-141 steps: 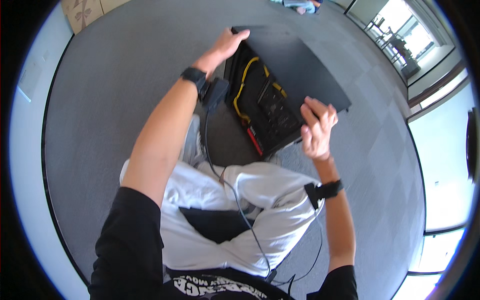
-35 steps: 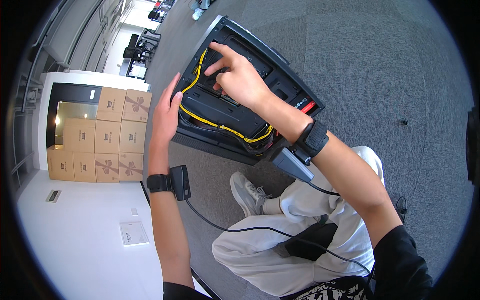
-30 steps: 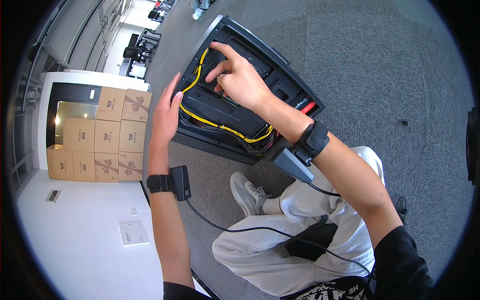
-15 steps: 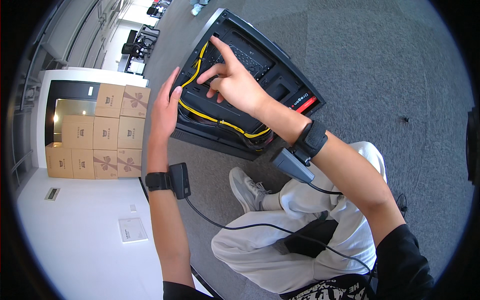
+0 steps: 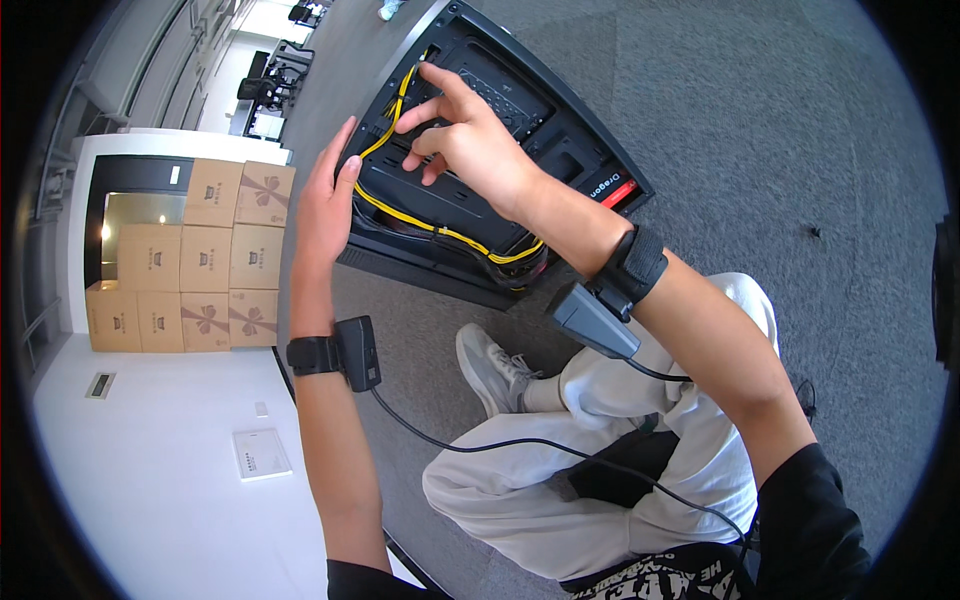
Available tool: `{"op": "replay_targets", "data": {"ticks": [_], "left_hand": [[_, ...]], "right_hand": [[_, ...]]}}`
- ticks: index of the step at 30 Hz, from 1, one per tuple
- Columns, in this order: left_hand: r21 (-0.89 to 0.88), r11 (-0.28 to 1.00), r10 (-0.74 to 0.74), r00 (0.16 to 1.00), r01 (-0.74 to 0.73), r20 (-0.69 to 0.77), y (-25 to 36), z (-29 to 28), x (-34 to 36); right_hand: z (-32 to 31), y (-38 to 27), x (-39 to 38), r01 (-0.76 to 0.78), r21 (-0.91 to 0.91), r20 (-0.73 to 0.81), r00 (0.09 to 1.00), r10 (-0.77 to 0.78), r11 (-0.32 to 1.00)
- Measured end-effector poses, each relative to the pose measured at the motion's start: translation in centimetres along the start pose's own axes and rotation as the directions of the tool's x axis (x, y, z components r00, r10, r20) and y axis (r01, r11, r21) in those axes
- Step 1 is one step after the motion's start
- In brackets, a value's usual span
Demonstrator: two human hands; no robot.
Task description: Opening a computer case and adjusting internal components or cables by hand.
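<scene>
A black computer case lies open-side up on the carpet ahead of me, slightly tilted in view. A yellow cable bundle runs along its left inner edge, from the far corner to the near end. My left hand lies against the case's left side, fingers straight and thumb at the rim by the cables. Over the case's far left part is my right hand, fingers spread. Its index fingertip is at the far end of the yellow cables; whether it presses them I cannot tell. Neither hand grasps anything.
Dark cables bunch at the case's near end. My crossed legs in light trousers and a grey shoe are close to it. A black cord links wrist-strapped devices. Cardboard boxes are stacked at the left.
The view has shifted slightly, so the case sits higher in it. My right index finger has drawn back a little from the far rim, uncovering the cable's end. My left hand stays at the side.
</scene>
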State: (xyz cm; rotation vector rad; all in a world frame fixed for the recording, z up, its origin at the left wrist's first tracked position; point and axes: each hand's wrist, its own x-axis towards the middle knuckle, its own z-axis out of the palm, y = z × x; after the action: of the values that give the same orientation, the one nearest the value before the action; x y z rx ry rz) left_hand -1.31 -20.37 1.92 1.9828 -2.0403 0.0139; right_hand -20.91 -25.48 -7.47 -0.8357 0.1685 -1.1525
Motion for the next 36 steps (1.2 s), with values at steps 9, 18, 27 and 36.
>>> {"op": "replay_targets", "data": {"ticks": [9, 18, 27, 36], "left_hand": [[0.043, 0.999, -0.007, 1.000, 0.007, -0.010, 0.5, -0.2, -0.2], [0.021, 1.000, 0.018, 1.000, -0.018, -0.012, 0.3, -0.1, -0.4], [0.032, 0.999, 0.020, 1.000, -0.019, -0.015, 0.5, -0.1, -0.5], [0.047, 0.999, 0.020, 1.000, -0.019, -0.020, 0.4, 0.0, -0.5]], "right_hand": [[1.1, 0.1, -0.8, -0.034, 0.143, -0.031, 0.999, 0.039, 0.989], [0.7, 0.4, -0.4, -0.014, 0.423, -0.014, 1.000, 0.022, 0.906], [0.2, 0.0, -0.4, -0.036, 0.518, 0.023, 0.999, 0.028, 0.855], [1.0, 0.3, -1.2, -0.048, 0.150, -0.189, 0.979, 0.076, 0.988]]}}
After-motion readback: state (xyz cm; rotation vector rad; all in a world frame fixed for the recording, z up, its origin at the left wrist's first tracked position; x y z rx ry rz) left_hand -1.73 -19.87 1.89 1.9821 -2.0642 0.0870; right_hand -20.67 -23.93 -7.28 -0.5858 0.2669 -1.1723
